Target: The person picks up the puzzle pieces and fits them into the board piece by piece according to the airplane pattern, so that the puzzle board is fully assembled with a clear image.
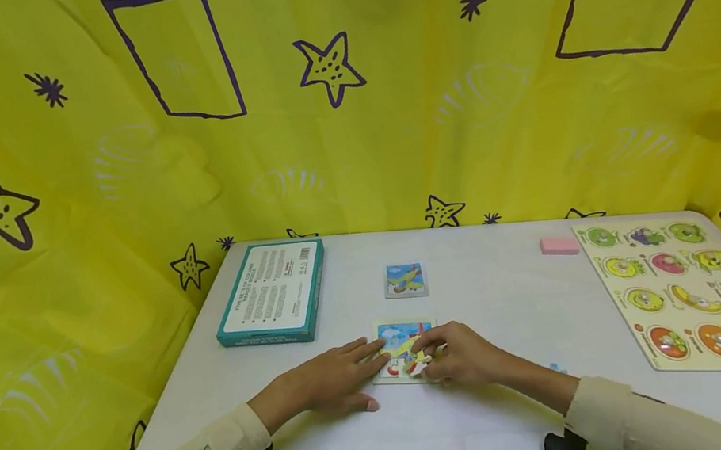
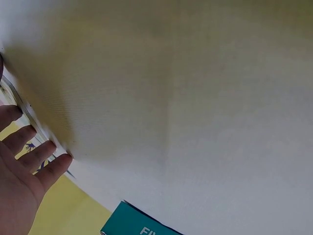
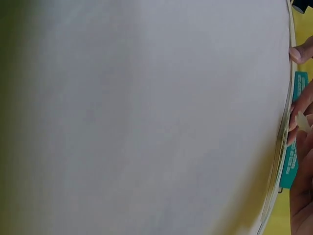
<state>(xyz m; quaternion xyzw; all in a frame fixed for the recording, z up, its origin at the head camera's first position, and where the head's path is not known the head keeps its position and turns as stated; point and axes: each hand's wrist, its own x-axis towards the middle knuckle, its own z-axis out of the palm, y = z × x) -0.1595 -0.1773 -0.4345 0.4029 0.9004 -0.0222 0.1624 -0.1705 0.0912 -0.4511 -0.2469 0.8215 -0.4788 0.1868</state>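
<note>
A small jigsaw puzzle [image 1: 402, 330] with an airplane picture lies on the white table in the head view. My left hand [image 1: 340, 377] rests with extended fingers on its left edge. In the left wrist view that hand [image 2: 24, 169] shows straight, spread fingers. Over the puzzle's right side, my right hand [image 1: 462, 356] pinches a puzzle piece [image 1: 421, 365], which appears tilted. The right wrist view shows the pale edge of this piece [image 3: 302, 121] between the fingertips. Part of the puzzle is hidden under the hands. Just behind it lies a matching airplane picture [image 1: 405, 280].
A teal box [image 1: 271, 293] lies at the back left. On the right are a pink block [image 1: 558, 246] and a fruit peg board [image 1: 698, 290]. A black cylindrical object [image 1: 565, 448] sits near the right forearm. A yellow patterned curtain [image 1: 347, 147] surrounds the table.
</note>
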